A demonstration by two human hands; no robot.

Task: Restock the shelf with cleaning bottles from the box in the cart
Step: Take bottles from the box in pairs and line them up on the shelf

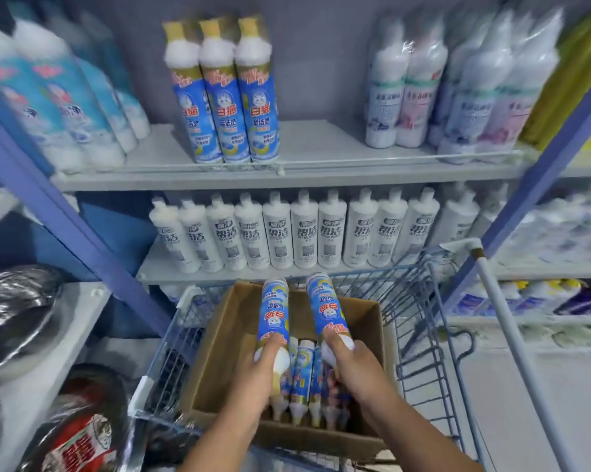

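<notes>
My left hand [260,376] grips the neck end of a blue-and-white cleaning bottle [274,308], base pointing away toward the shelf. My right hand [350,361] grips a second matching bottle [323,303] the same way. Both bottles are lifted above an open cardboard box [216,349] that sits in the wire cart [420,335]. Several more of these bottles [304,379] lie in the box under my hands. Three matching bottles [226,93] stand upright together on the upper shelf [321,155], with bare shelf to their right.
A row of white bottles [304,233] fills the lower shelf just beyond the cart. Wrapped pastel bottles [457,86] stand at the upper right, blurred blue bottles [59,103] at the upper left. Blue shelf posts [66,216] flank the bay. Bagged goods [18,315] sit at the left.
</notes>
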